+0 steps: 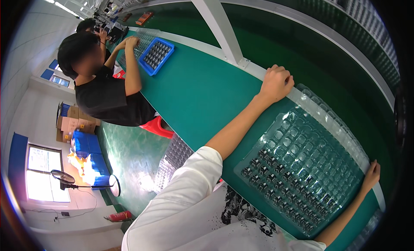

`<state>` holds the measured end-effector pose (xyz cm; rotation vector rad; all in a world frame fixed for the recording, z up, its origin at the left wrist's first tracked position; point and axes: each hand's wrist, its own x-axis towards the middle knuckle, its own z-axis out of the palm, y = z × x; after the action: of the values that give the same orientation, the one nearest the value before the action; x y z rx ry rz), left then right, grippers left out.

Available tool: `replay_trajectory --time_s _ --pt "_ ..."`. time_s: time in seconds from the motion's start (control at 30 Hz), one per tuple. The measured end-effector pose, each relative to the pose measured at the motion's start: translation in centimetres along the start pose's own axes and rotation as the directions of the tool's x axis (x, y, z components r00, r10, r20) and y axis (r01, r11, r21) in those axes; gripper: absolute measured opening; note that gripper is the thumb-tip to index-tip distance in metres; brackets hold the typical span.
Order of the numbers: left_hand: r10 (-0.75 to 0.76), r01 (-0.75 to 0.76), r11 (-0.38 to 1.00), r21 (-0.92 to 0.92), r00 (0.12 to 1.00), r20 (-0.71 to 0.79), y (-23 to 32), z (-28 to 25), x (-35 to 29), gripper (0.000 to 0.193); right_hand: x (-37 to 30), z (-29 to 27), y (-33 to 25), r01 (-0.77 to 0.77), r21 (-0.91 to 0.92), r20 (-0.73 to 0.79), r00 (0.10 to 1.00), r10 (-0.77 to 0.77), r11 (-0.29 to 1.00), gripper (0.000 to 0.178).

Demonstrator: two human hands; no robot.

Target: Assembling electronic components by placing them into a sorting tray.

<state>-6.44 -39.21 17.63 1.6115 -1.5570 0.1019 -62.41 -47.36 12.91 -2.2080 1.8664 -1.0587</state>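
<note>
A clear plastic tray point(330, 113) with moulded pockets lies along the white rail beyond the table's far edge. At its left end my left hand point(277, 83) is closed, fingers curled, over the rail. My right hand point(371, 177) is closed at its right end, thumb and fingers together. The fingertips of both hands are partly hidden. Between my arms, on the green table, lies a larger clear plastic tray point(302, 141). Small black-and-silver parts point(280, 169) fill the rows of its nearer side, while its farther pockets hold none.
A white post point(217, 29) rises from the white rail point(254, 70); a dark green belt point(276, 39) runs behind. Farther left, a co-worker point(108, 87) in black sits near a blue bin point(156, 56) of parts. A red stool point(157, 127) and stacked trays point(172, 160) stand beside the table.
</note>
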Motion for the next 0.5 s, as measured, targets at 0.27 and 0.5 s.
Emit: replay_trajectory --time_s 0.27,0.5 --pt "0.003 -0.003 1.0 -0.002 1.0 0.0 -0.03 -0.03 -0.05 0.017 -0.1 0.14 -0.29 -0.023 0.034 -0.015 1.0 0.024 0.999 0.028" --pt "-0.008 0.008 1.0 -0.003 1.0 0.008 -0.19 0.16 -0.04 0.017 0.02 0.21 0.1 0.002 0.031 -0.014 1.0 -0.002 1.0 0.028"
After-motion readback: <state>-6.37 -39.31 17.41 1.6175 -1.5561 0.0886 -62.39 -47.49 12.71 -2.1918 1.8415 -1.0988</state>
